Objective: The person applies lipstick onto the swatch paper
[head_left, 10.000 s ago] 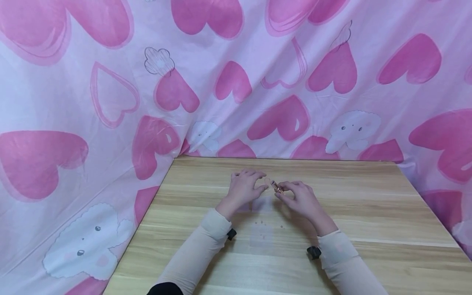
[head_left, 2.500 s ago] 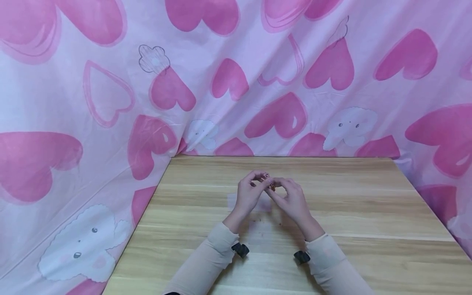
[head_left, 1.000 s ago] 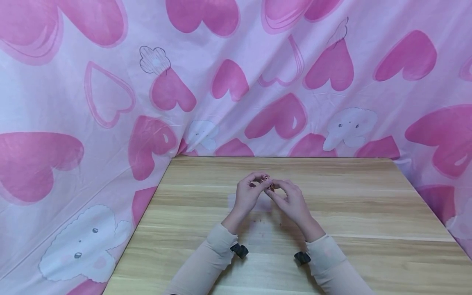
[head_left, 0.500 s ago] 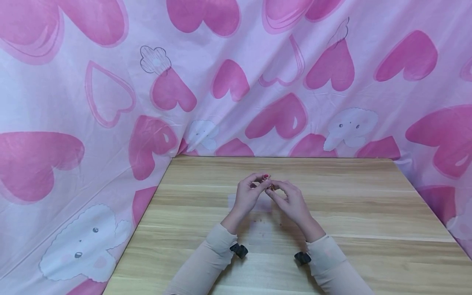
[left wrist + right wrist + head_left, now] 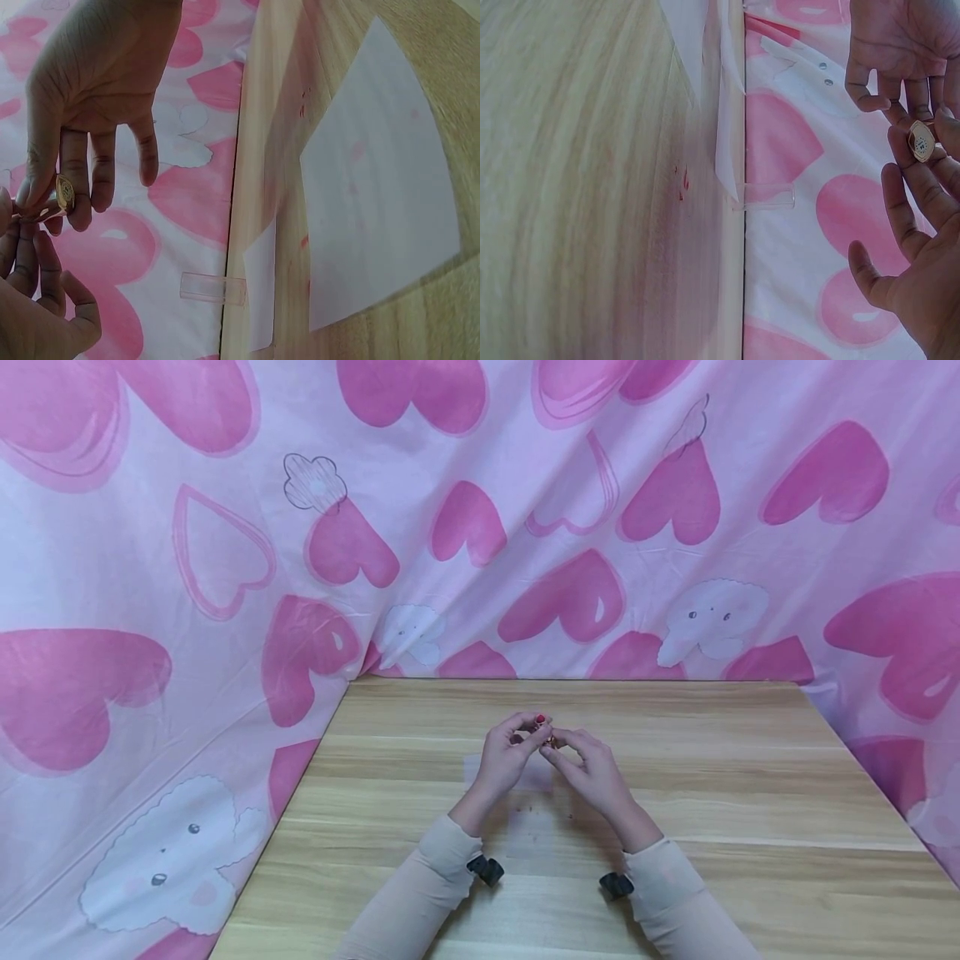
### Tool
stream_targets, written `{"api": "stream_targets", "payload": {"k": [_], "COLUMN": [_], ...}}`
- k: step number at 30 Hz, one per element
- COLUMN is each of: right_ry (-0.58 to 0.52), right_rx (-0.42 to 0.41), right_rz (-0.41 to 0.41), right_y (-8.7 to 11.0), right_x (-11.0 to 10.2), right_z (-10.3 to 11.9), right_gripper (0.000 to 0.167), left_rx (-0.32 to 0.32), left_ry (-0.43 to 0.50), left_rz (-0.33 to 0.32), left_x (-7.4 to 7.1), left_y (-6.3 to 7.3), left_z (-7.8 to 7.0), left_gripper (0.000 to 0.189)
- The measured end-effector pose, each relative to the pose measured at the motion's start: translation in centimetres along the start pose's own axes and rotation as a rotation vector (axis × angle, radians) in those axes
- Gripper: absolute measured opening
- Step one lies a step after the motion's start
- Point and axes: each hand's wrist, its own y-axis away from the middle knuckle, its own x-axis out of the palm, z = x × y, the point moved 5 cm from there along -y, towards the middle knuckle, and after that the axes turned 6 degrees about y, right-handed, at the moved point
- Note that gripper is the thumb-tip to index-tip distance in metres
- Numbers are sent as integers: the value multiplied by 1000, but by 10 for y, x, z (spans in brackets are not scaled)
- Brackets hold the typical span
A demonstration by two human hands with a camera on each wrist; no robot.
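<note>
Both hands meet over the middle of the table around a small gold lipstick (image 5: 922, 142), its red tip (image 5: 541, 719) showing above the fingers in the head view. The left hand (image 5: 504, 755) pinches the upper part of its tube between thumb and fingers. Lower on the tube, the fingertips of the right hand (image 5: 592, 768) grip the gold base. From beneath, both wrist views show the base's marked end, while the hands hide much of the tube. Past the hands, a clear cap (image 5: 212, 287) stands upright on the table.
Two thin pale sheets lie on the wooden table (image 5: 712, 760): a near sheet (image 5: 382, 187) and a far sheet (image 5: 261, 289). Red specks (image 5: 682, 184) dot the surface close by. Pink heart-patterned cloth (image 5: 435, 460) hangs along the back and sides.
Ten seconds ago only the right hand held the lipstick, tilted, with the left hand beside the cap. Both now grip it upright, and over the last second its red tip has risen into view.
</note>
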Motion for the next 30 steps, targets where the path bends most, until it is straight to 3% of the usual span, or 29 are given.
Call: {"api": "stream_targets", "payload": {"k": [11, 21, 30], "right_ry": [-8, -10, -10], "right_rx": [-11, -19, -25], "right_rz": [2, -2, -3], "right_y": [-1, -1, 0], "right_x": [0, 0, 1], "right_z": [-1, 0, 0], "right_gripper": [30, 29, 29], "left_rx": [20, -30, -26], "left_ry": [-6, -20, -29], "left_rz": [14, -3, -5], "left_x": [-1, 1, 3], "left_y": [-1, -1, 7], "left_z": [-3, -2, -31], "left_gripper": [21, 18, 16]}}
